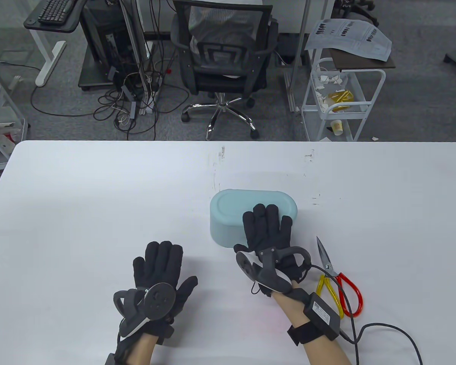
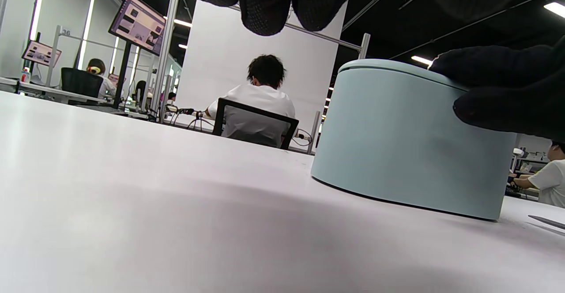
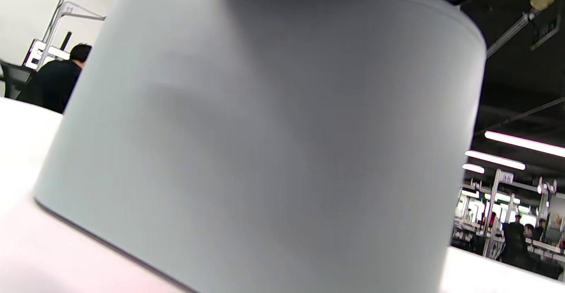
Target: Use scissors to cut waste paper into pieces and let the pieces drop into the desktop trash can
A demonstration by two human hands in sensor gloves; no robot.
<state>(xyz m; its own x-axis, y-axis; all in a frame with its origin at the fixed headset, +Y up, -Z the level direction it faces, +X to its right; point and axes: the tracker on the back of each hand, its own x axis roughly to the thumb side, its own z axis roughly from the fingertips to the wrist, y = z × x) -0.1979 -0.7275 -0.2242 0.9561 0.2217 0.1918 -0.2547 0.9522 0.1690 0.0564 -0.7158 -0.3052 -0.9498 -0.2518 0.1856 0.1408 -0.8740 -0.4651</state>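
A pale blue oval desktop trash can (image 1: 231, 213) stands on the white table (image 1: 79, 213) with its lid shut. My right hand (image 1: 266, 226) lies flat on the right part of the lid, fingers straight. The can's wall (image 3: 265, 143) fills the right wrist view. My left hand (image 1: 160, 266) rests flat on the table to the can's left, fingers straight, holding nothing. The left wrist view shows the can (image 2: 406, 152) with my right hand (image 2: 507, 90) on top. Scissors (image 1: 336, 279) with one yellow and one red handle lie closed on the table to the right of my right wrist. No paper is on the table.
Beyond the table's far edge stand a black office chair (image 1: 222, 49), a white wire cart (image 1: 340, 99) holding scraps, and a sheet of printed paper (image 1: 349, 36) on a side stand. A black cable (image 1: 387, 334) runs from my right wrist across the table.
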